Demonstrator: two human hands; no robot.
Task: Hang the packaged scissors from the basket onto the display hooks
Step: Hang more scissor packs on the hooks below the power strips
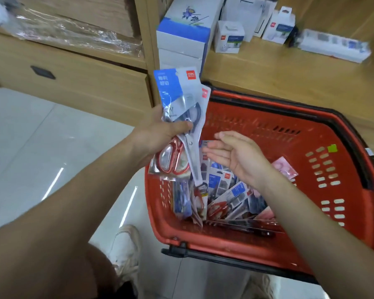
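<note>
Pale floor tiles point(30, 137) and light wooden shelving point(289, 67) frame one red plastic basket point(354, 190), whose far rim is set just beside the shelf base, while open floor is left along its left edge. A fanned bunch of packaged scissors point(173, 91) is gripped by the left hand point(158, 134) above the basket's far-left corner, thumb pressed across the front and fingers curled behind. At least three packs can be made out in it: one blue-carded in front, a second card behind, and a red-handled pair lowest, its end dipping below the rim. The right hand point(235, 154) is held palm-up over the basket's middle, fingers straight and relaxed, nothing in it. More packs point(225, 190) are heaped toward the near-left corner, overlapping too much to be counted; one pink pack point(285, 169) is seen by the right wall. Free room is shown along the far wall. Several white boxes point(181, 39) are lined up on the shelf above.
</note>
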